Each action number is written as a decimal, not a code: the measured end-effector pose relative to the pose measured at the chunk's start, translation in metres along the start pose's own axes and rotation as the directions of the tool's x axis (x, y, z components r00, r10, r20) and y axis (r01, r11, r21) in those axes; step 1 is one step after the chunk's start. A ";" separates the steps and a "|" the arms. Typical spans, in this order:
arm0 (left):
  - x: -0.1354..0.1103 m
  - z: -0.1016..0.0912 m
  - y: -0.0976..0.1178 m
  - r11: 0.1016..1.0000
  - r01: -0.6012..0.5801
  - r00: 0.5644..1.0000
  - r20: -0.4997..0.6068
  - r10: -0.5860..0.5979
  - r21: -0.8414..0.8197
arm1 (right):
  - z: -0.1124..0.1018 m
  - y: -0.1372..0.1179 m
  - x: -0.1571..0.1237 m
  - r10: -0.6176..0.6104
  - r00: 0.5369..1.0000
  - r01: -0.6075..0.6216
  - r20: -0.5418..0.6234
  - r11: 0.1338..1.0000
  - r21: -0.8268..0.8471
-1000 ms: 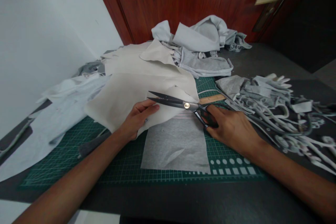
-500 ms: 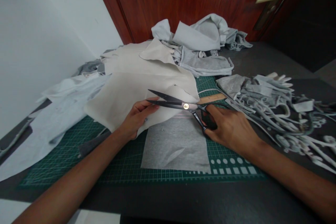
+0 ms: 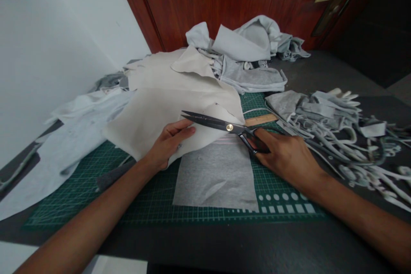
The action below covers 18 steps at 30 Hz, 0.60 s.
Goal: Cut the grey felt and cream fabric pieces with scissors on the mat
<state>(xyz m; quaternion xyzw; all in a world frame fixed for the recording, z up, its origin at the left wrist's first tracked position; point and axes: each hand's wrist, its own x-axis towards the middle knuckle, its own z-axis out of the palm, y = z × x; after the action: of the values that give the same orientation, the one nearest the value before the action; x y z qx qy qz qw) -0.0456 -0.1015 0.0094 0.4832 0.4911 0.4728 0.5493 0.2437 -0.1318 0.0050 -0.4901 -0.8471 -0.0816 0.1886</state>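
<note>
My right hand (image 3: 285, 152) grips a pair of black scissors (image 3: 236, 129) by the handles, fingers through the loops. Their blades are closed together and point left over a cream fabric piece (image 3: 154, 115). Pinched between the thumb and fingers of my left hand (image 3: 171, 139) is the near edge of that cream fabric, just below the blade tips. Below the scissors a grey fabric piece (image 3: 215, 180) lies flat on the green cutting mat (image 3: 144, 205), its far edge partly under the cream fabric.
A wooden ruler (image 3: 260, 119) lies right of the cream fabric. Grey and white scraps (image 3: 334, 132) heap on the right. Folded grey cloth (image 3: 250, 43) is piled against the red door (image 3: 218, 0). White fabric (image 3: 83, 141) spreads along the left wall.
The scissor blades, apart half a second ago, are now closed together. My right hand has shifted slightly right; my left hand keeps its hold on the cream fabric.
</note>
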 end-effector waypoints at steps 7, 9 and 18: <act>-0.001 0.002 0.002 1.000 0.022 0.999 -0.026 -0.022 -0.010 | 0.010 -0.002 0.001 0.106 0.990 -0.126 0.098 0.964 0.233; -0.002 0.002 0.002 1.000 0.024 1.000 -0.016 -0.024 -0.010 | 0.013 -0.003 0.001 0.136 0.985 -0.162 0.109 0.946 0.282; -0.002 0.001 0.002 1.000 -0.017 0.999 0.051 0.017 -0.004 | 0.012 0.002 0.002 0.104 0.993 -0.112 0.051 0.976 0.186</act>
<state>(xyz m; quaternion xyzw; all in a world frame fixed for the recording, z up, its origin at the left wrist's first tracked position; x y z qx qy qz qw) -0.0449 -0.1037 0.0113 0.4984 0.4720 0.4658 0.5585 0.2419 -0.1250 -0.0057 -0.5170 -0.8267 0.0192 0.2210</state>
